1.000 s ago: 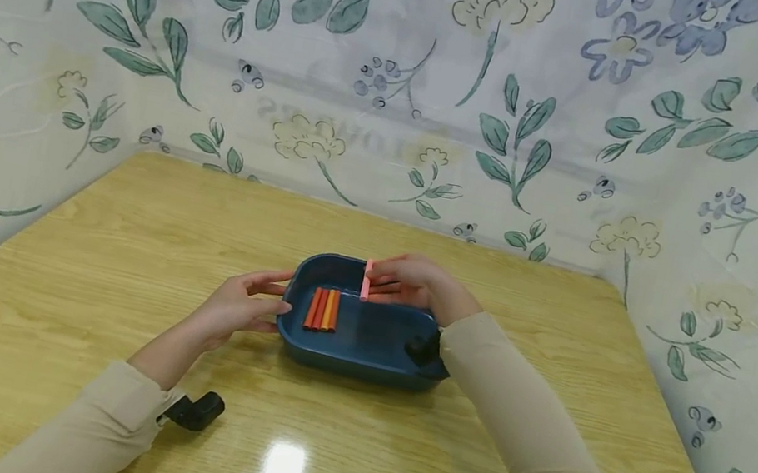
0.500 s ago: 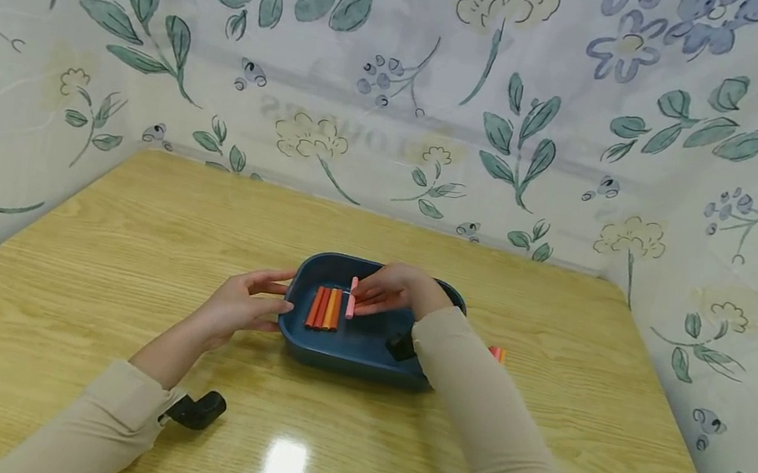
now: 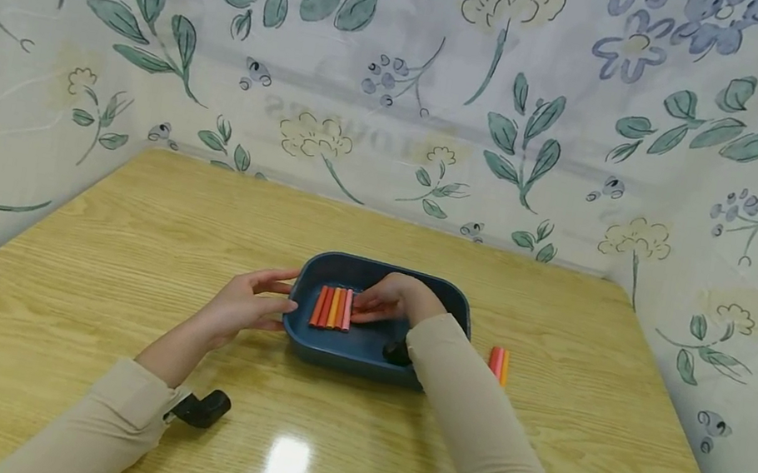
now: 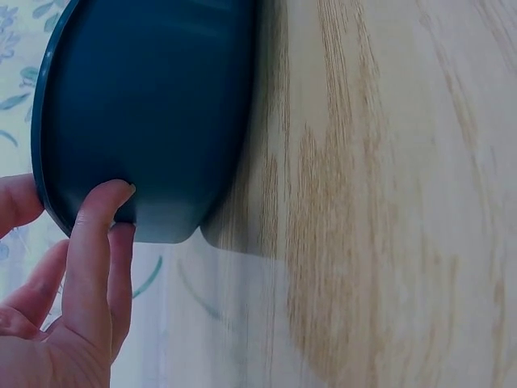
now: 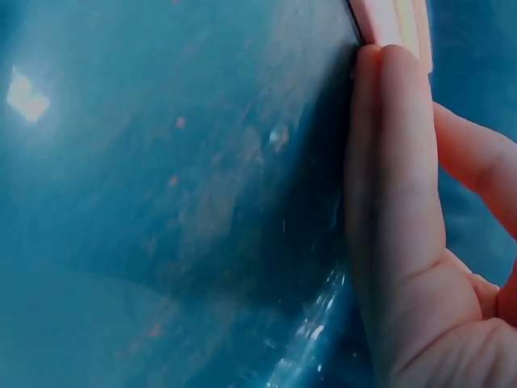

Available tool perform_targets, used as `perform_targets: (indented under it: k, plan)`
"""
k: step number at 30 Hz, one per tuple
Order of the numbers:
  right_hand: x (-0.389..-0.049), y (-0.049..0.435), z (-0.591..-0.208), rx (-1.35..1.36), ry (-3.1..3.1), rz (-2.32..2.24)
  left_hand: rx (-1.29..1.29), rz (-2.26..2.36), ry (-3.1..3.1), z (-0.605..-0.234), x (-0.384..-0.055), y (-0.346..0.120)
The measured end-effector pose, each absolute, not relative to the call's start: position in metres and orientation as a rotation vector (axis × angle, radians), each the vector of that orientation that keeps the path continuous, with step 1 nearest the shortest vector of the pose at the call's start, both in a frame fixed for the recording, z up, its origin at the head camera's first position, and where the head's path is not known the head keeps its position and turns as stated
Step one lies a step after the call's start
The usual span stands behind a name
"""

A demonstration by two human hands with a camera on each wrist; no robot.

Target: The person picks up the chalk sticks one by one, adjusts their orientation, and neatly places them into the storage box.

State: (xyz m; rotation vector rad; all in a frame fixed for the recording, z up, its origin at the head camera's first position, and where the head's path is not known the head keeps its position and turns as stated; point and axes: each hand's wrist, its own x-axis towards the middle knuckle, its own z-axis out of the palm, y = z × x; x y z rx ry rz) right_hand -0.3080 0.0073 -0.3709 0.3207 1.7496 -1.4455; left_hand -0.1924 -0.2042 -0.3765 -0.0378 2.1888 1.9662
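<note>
A dark blue plastic tray (image 3: 356, 364) with rounded corners sits on the table. My left hand (image 3: 243, 306) grips its left end, the thumb at the rim and other fingers against the outer wall (image 4: 161, 121). Inside, several slim crayon-like sticks (image 3: 327, 308), red to orange, lie side by side toward the left. At the right end of that row is a pink stick (image 3: 347, 311). My right hand (image 3: 398, 299) reaches into the tray, its straight fingertips touching the pink stick (image 5: 376, 20).
More sticks (image 3: 497, 361), red, pink and orange, lie on the wooden table (image 3: 202, 205) to the right of the tray, partly behind the right sleeve (image 3: 468, 421). A floral cloth (image 3: 402, 105) rises behind the table and along both sides.
My right hand has lowered the pink stick into the tray, moving it left against the row. The left hand keeps its hold. The sticks on the right have come into sight.
</note>
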Motion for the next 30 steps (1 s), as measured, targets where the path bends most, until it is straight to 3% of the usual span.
perform_targets:
  k: [17,30]
  plan:
    - [-0.301,0.033,-0.337,0.031,1.731,-1.546,-0.018,1.960,2.183,-0.376,-0.196,-0.201]
    - [-0.254,0.054,-0.319,-0.206,1.726,-1.652,-0.037,1.936,2.211,-0.379,-0.196,-0.202]
